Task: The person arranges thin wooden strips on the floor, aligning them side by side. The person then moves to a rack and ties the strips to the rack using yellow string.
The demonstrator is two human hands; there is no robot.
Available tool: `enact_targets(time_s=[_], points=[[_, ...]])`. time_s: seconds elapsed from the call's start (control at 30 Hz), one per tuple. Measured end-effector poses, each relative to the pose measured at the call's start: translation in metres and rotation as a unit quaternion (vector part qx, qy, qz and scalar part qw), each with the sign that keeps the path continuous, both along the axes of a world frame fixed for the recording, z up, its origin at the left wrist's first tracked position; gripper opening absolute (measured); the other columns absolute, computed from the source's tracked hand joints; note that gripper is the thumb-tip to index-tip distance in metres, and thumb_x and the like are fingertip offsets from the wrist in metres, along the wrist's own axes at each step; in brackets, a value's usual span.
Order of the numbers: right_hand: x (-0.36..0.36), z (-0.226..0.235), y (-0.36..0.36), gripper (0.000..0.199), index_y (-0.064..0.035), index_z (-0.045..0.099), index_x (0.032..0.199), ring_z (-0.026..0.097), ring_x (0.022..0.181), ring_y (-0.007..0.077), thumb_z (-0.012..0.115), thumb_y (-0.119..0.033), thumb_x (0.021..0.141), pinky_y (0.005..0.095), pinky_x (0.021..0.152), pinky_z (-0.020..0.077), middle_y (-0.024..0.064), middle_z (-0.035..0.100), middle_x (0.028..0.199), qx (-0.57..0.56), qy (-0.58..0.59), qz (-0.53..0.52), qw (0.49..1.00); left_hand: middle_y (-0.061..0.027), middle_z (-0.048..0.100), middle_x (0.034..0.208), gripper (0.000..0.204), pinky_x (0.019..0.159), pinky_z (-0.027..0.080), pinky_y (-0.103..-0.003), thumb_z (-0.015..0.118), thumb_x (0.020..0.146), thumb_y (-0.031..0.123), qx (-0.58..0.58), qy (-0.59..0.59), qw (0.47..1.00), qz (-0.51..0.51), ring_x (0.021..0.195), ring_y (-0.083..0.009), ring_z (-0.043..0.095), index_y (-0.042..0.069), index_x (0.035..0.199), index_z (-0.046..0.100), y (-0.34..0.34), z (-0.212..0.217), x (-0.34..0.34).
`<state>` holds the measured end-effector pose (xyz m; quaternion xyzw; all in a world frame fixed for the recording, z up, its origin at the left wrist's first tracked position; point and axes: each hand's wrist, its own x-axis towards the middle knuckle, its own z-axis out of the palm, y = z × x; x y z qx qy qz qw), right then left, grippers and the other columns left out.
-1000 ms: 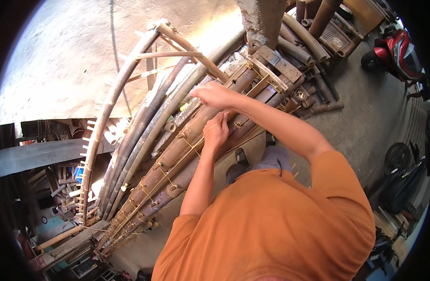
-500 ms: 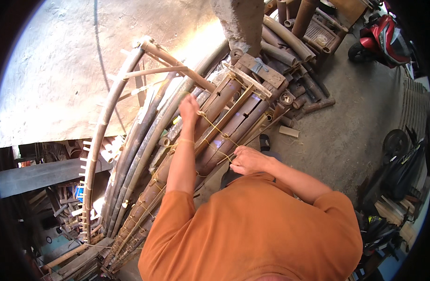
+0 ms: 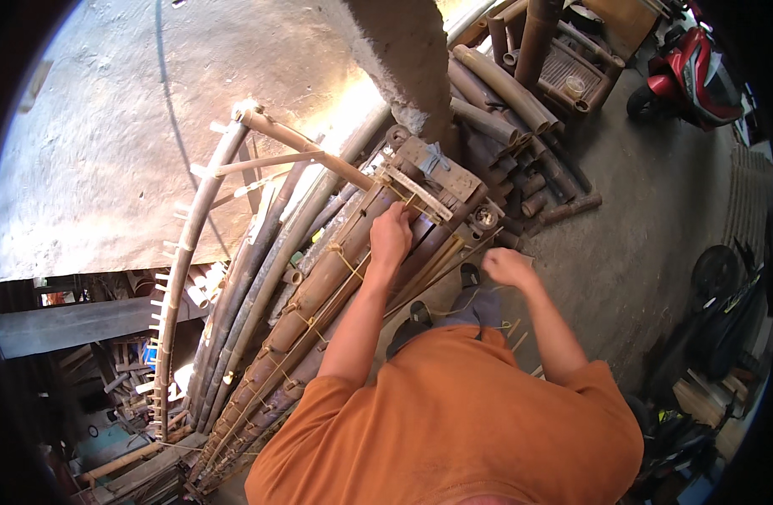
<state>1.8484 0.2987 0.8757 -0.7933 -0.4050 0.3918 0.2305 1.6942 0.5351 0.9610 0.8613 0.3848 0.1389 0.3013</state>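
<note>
Long brown bamboo tubes (image 3: 319, 278) lie side by side on a slant in front of me, bound at intervals with thin yellow cord (image 3: 346, 259). My left hand (image 3: 391, 237) is closed over the tubes near their upper end, close to a pale wooden crosspiece (image 3: 416, 192). Its fingertips are hidden, so what they grip does not show. To the right of the tubes, my right hand (image 3: 510, 268) is raised in a closed fist; I cannot make out what is in it. A loose stretch of yellow cord hangs above my legs, below that fist.
A curved bamboo frame with pegs (image 3: 189, 240) leans at the left by the wall. A wooden block (image 3: 441, 168) sits at the tubes' upper end, beside a concrete pillar (image 3: 403, 63). Cut bamboo (image 3: 509, 88) is piled behind. A red motorbike (image 3: 698, 80) stands far right.
My left hand has moved right and down onto the tubes' upper end. My right hand has moved right and slightly up, away from the tubes. The view has shifted slightly.
</note>
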Motion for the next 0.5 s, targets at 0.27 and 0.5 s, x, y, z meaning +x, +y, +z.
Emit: enact_targets(time_s=[0.27,0.5], points=[[-0.052,0.084,0.081,0.017,-0.0185,0.058,0.106,0.050,0.107,0.0158,0.051,-0.030,0.096,0.0353,0.104,0.0348,0.0006,0.055,0.108,0.219,0.636,-0.584,0.454,-0.0142,0.070,0.090,0.016,0.086,0.032,-0.051,0.064,0.089,0.019,0.042,0.040,0.984,0.166,0.095,-0.0330,0.063,0.011,0.102,0.067,-0.028,-0.007,0.024],[-0.098,0.204,0.181,0.033,-0.0016,0.056,0.089,0.061,0.077,0.0264,0.042,-0.028,0.102,0.0392,0.073,0.0501,0.0112,0.060,0.081,0.464,0.366,0.128,0.796,-0.0084,0.070,0.097,0.019,0.086,0.036,-0.051,0.063,0.092,0.030,0.076,0.062,0.980,0.173,0.103,-0.0268,0.060,0.013,0.099,0.068,-0.032,-0.009,0.025]])
